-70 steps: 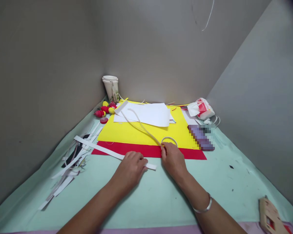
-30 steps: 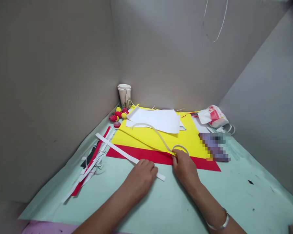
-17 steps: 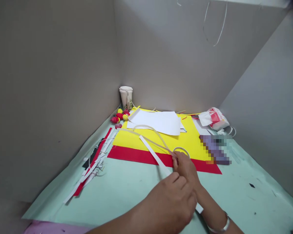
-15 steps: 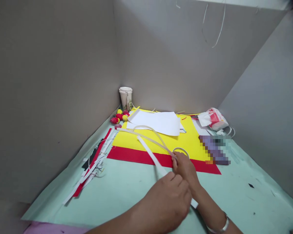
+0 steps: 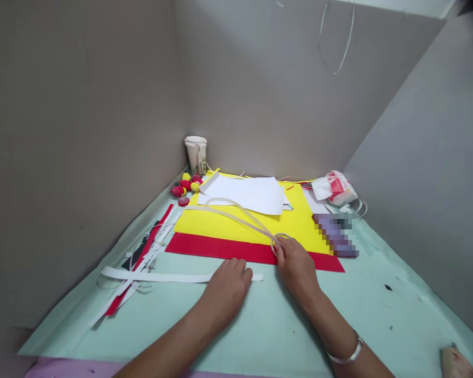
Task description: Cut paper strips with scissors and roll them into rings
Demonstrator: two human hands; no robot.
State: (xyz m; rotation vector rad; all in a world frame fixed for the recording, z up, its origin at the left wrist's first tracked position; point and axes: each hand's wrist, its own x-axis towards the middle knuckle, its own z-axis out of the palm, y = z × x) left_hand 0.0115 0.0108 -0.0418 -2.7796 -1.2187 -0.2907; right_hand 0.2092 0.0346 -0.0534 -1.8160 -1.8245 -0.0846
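My left hand is closed on a white strip, which lies nearly level across the green mat and sticks out on both sides of the fingers. My right hand, with a silver bangle on the wrist, pinches a looped cream band. That band stretches left over a yellow sheet and a white sheet. A red strip runs along the yellow sheet's near edge, just beyond both hands.
Left of my hands lies a pile of red, black and white strips. A lidded cup and red and yellow bundles stand at the back left. A paper bag and purple object lie right. Someone's hand shows bottom right.
My left hand has moved left and away from me, and the white strip has swung from slanted to nearly level. My right hand still holds the cream band. A hand has appeared at the bottom right.
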